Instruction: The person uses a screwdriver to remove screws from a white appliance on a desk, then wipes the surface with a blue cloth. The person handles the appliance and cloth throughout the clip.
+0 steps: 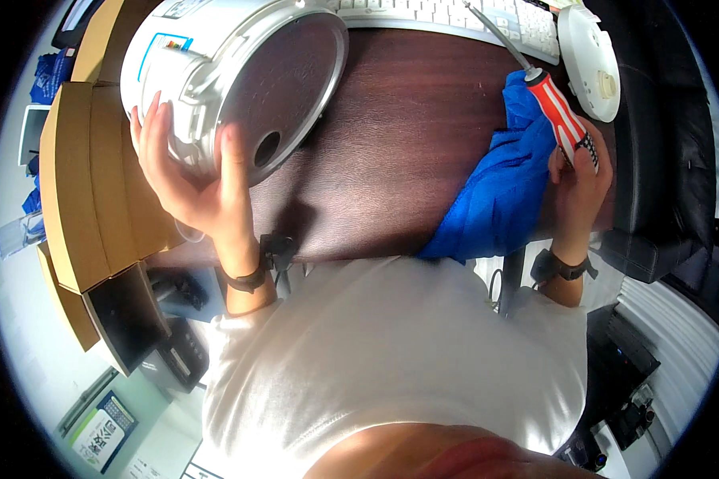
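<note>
A white round appliance (180,76), its kind not certain, lies tipped on its side at the far left of the table. Its round end, dark inside a pale rim with a small hole low down, faces right. My left hand (196,188) grips its near side, thumb by the rim and fingers along the body. In my right hand (583,180) is a screwdriver (558,112) with a red, white and black handle, its shaft pointing up and left, away from the appliance. A crumpled blue cloth (495,191) lies just left of that hand.
A white keyboard (455,20) runs along the far edge of the brown table (399,144). Right of it sits a white oval plastic part (591,68). Cardboard boxes (96,184) stand at the left, and a black padded seat (663,160) is at the right.
</note>
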Motion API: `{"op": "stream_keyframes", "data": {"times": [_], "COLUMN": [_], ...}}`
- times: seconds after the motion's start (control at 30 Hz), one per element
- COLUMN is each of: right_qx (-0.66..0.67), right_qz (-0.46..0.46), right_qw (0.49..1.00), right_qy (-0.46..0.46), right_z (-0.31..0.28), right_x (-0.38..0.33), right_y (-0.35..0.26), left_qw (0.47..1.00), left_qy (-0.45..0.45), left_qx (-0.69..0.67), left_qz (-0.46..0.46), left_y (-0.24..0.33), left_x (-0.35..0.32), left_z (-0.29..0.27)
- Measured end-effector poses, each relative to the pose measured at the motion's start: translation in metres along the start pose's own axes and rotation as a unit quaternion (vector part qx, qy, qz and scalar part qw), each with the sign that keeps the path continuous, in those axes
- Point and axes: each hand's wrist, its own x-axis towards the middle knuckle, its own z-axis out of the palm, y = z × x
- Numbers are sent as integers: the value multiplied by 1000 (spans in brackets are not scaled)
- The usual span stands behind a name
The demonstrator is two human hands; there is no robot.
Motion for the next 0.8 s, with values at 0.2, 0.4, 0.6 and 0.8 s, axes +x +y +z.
{"op": "stream_keyframes", "data": {"times": [0.2, 0.4, 0.6, 0.8], "right_qx": [-19, -38, -18, -36], "right_qz": [12, 51, 78, 78], "right_qw": [999, 998, 996, 994], "right_qy": [-24, -10, 40, 61], "right_z": [8, 16, 4, -26], "right_x": [-3, -1, -1, -15], "right_y": [1, 17, 28, 34], "left_qw": [1000, 1000, 1000, 998], "left_qy": [-2, 8, -8, -4], "left_qx": [-3, -15, 1, 51], "left_qz": [14, 17, -9, 47], "left_y": [0, -3, 4, 7], "left_x": [3, 3, 3, 0], "left_z": [1, 4, -1, -8]}}
